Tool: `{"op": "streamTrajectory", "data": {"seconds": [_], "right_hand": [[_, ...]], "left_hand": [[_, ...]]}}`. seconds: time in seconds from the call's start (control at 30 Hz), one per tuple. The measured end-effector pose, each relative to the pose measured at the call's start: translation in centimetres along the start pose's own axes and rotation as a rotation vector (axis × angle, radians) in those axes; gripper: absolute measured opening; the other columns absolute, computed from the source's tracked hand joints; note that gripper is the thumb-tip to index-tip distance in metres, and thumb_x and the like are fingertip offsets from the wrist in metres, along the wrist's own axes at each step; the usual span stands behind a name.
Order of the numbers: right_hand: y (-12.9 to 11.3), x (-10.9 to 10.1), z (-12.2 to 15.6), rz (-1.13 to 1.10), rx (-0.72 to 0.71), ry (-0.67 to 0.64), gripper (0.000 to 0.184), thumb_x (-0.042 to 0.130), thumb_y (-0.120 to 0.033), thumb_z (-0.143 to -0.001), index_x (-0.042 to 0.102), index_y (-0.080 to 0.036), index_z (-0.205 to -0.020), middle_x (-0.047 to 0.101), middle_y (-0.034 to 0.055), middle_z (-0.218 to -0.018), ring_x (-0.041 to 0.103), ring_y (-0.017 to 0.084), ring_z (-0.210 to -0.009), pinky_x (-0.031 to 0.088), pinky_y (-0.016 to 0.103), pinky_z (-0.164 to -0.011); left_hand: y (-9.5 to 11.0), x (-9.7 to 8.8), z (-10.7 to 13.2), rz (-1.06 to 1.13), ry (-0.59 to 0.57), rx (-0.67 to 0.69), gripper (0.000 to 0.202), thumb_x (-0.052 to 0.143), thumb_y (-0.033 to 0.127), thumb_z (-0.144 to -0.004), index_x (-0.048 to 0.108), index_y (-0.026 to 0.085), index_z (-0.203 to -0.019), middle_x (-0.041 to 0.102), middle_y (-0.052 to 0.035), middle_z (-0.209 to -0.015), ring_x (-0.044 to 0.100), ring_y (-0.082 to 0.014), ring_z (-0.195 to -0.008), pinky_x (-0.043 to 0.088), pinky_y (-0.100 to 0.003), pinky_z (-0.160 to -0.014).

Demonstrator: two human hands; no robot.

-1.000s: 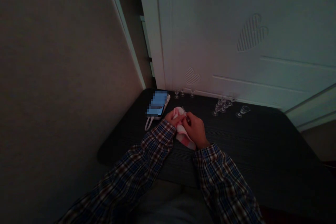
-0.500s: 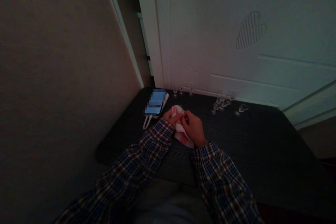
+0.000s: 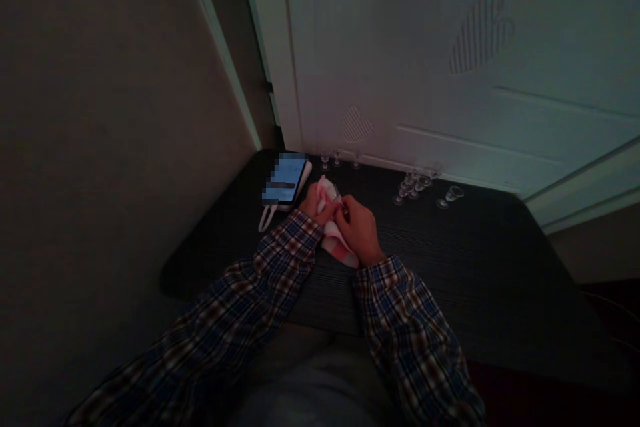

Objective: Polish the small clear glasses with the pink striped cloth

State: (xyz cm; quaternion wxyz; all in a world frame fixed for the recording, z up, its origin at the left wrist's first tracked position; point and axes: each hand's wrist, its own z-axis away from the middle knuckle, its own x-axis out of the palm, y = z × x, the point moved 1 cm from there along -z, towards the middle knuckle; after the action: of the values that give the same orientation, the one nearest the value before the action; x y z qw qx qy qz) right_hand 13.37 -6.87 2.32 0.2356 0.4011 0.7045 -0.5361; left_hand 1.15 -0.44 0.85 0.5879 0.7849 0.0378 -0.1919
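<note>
My left hand (image 3: pixel 311 201) is closed round a pink-and-white cloth (image 3: pixel 340 252), whose loose end hangs down toward the table. A small clear glass (image 3: pixel 337 193) shows partly out of the cloth, between my two hands. Against its near side, my right hand (image 3: pixel 361 227) is closed with the fingertips pinched together on the glass. The lower part of the glass is hidden by the fingers and the fabric.
On the dark table (image 3: pixel 450 280), a lit phone (image 3: pixel 284 180) lies on a white object with a looped strap (image 3: pixel 267 217). Small stemmed glasses (image 3: pixel 413 185) cluster at the back right, one glass (image 3: pixel 451 197) apart; three glasses (image 3: pixel 356 160) stand by the white panel (image 3: pixel 400 47).
The whole view has shifted, so the table and hands appear a little higher and further left. More of the glass shows above the cloth. Both hands keep their hold.
</note>
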Motion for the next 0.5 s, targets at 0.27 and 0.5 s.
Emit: {"op": "streamTrajectory", "data": {"seconds": [0.27,0.5], "right_hand": [[0.5,0.38,-0.1,0.044,0.01,-0.049,0.014,0.038,-0.03,-0.089,0.048,-0.021,-0.087,0.061,0.0004,-0.078,0.057,0.014,-0.069,0.031,0.023,-0.057],[0.54,0.41,-0.09,0.061,0.019,-0.069,0.017,0.037,-0.032,-0.089,0.049,-0.02,-0.087,0.062,0.0018,-0.08,0.056,0.013,-0.068,0.03,0.023,-0.056]], "left_hand": [[-0.65,0.2,-0.4,-0.248,-0.094,-0.014,0.05,0.059,0.039,-0.068,0.048,0.017,-0.112,0.06,-0.0049,-0.087,0.059,-0.0196,-0.074,0.043,-0.027,-0.067],[-0.73,0.13,-0.52,-0.319,-0.141,0.068,0.044,0.054,0.042,-0.072,0.049,0.017,-0.109,0.06,-0.0062,-0.093,0.058,-0.0206,-0.081,0.042,-0.027,-0.07]]}}
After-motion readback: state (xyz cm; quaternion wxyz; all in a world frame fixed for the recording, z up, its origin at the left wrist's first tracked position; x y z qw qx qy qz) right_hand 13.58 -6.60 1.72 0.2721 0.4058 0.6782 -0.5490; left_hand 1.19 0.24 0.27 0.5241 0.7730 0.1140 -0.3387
